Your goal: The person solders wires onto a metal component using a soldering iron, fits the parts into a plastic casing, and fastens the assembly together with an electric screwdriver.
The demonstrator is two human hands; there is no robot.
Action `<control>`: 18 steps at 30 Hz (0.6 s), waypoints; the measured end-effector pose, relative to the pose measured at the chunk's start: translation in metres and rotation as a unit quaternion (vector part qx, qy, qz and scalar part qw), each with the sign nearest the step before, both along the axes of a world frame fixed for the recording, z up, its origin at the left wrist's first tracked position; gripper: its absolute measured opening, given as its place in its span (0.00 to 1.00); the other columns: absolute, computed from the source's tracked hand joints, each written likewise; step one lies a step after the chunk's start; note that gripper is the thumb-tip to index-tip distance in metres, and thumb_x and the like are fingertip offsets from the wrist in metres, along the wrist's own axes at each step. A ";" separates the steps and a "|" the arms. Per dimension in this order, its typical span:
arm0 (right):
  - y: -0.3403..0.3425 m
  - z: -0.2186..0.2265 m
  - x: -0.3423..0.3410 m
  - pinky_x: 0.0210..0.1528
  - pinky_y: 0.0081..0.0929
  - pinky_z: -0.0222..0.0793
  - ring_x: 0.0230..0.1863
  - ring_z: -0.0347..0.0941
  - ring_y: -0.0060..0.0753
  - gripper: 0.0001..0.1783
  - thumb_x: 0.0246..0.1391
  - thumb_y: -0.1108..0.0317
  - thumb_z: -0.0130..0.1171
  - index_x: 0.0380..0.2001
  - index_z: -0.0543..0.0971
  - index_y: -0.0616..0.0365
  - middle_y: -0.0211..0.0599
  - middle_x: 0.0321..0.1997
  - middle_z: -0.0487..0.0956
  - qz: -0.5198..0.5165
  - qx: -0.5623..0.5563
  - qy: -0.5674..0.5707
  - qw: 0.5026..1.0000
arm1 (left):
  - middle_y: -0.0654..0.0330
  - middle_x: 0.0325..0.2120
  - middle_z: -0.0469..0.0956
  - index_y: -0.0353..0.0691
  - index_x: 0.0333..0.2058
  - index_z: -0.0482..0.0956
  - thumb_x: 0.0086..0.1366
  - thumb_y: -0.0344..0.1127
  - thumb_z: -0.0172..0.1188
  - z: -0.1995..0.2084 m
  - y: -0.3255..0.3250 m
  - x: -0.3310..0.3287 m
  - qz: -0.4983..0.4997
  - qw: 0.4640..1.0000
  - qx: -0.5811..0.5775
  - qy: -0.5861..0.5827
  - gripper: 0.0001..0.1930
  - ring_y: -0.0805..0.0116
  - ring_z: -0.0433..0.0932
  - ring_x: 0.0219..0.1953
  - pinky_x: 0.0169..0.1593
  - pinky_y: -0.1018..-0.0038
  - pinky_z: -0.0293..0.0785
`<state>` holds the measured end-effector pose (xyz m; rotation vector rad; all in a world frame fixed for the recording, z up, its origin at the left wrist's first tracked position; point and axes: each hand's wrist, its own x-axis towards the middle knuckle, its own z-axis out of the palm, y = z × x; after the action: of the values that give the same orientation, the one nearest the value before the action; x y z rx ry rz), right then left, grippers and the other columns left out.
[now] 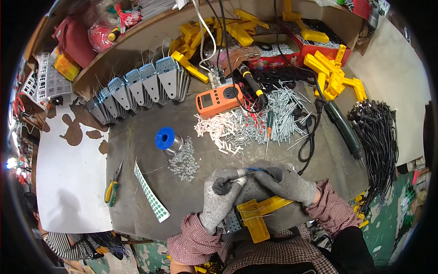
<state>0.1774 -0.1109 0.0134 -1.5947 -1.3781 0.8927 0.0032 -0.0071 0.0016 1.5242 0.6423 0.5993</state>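
Note:
Both my hands wear grey gloves and meet at the near middle of the bench. My left hand (222, 187), with pale fingertips, pinches one end of a thin blue wire (254, 169). My right hand (285, 180) is closed on its other end, where the fingers partly hide it. Just below them lies a yellow plastic T-shaped part (255, 221) beside a grey perforated metal plate (232, 223). A screwdriver (269, 125) with a green and orange handle points toward my hands from a pile of long screws (287, 112).
An orange multimeter (219, 99) stands behind white sleeves (216, 128). Nearby are a blue solder spool (169, 140), small nuts (185, 162), a sticker strip (150, 194) and pliers (113, 185). Metal brackets (137, 89) line the back left; a green electric screwdriver (342, 125) and black cables (376, 146) lie right.

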 end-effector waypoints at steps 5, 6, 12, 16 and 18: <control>0.003 -0.014 0.001 0.43 0.27 0.73 0.40 0.75 0.33 0.21 0.66 0.62 0.48 0.59 0.66 0.60 0.43 0.43 0.78 -0.098 0.033 0.123 0.987 | 0.55 0.40 0.80 0.34 0.47 0.76 0.61 0.24 0.63 0.013 0.009 0.031 -0.103 0.994 -0.001 0.031 0.15 0.69 0.79 0.44 0.50 0.71 0.75; 0.003 -0.022 0.010 0.40 0.22 0.72 0.35 0.74 0.27 0.17 0.67 0.59 0.47 0.51 0.69 0.60 0.37 0.36 0.76 -0.110 0.044 0.109 0.987 | 0.54 0.41 0.79 0.35 0.48 0.75 0.61 0.25 0.61 0.024 0.022 0.046 -0.101 0.982 0.137 0.083 0.16 0.65 0.78 0.45 0.50 0.69 0.75; 0.007 -0.015 0.019 0.26 0.17 0.66 0.23 0.69 0.18 0.14 0.67 0.59 0.48 0.43 0.71 0.59 0.31 0.26 0.74 -0.174 0.064 0.318 0.930 | 0.52 0.44 0.74 0.39 0.44 0.78 0.55 0.26 0.59 0.001 0.107 0.114 -0.121 0.720 0.631 0.262 0.16 0.52 0.74 0.48 0.51 0.62 0.72; 0.001 -0.015 0.017 0.29 0.17 0.73 0.28 0.75 0.18 0.19 0.67 0.54 0.49 0.48 0.73 0.59 0.31 0.34 0.78 -0.099 -0.008 0.316 0.944 | 0.53 0.40 0.74 0.39 0.43 0.78 0.55 0.28 0.59 -0.009 0.117 0.123 -0.127 0.726 0.638 0.224 0.14 0.55 0.75 0.46 0.48 0.61 0.73; 0.004 -0.020 0.015 0.30 0.18 0.73 0.27 0.74 0.19 0.24 0.67 0.54 0.49 0.58 0.69 0.59 0.31 0.33 0.78 -0.067 0.000 0.309 0.949 | 0.52 0.40 0.75 0.38 0.41 0.77 0.55 0.28 0.60 -0.008 0.120 0.127 -0.133 0.735 0.627 0.219 0.13 0.53 0.75 0.46 0.48 0.61 0.72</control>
<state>0.1922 -0.1065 -0.0064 -1.2332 -0.8166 1.1775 0.1307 0.1127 -0.0068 3.0519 0.2869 0.4278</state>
